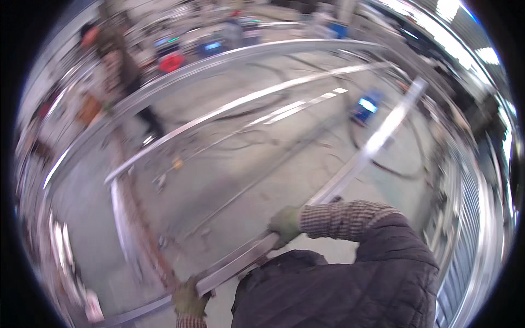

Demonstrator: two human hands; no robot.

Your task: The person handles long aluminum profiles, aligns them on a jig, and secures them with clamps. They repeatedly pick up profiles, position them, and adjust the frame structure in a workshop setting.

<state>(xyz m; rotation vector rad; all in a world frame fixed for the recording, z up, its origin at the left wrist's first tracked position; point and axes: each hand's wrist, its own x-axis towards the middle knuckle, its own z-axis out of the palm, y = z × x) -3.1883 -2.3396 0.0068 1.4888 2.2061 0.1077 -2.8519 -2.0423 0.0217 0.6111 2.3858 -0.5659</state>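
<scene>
From where I'm standing, motion blur softens nearly everything. The person's gloved right hand (286,225) is closed around a long silver metal bar (240,262), which slants above the floor (298,169), its middle stretch lost behind that glove and the checked sleeve (333,218). I can't make out whether the bright length (377,142) running on toward the frame's far right corner is the same piece. The left hand (190,299) is at the bar's near end, by the frame's near edge; its fingers are too smeared to tell whether they are gripping. A dark quilted garment (350,290) blocks the floor below, and the left forearm is cut off at the bottom.

Within the frame's far right corner, a blue device (366,106) with a glowing screen is on the floor, its display unreadable. Beyond the far rail (235,56), at the left, another person (117,63) is badly blurred, partly hidden by it.
</scene>
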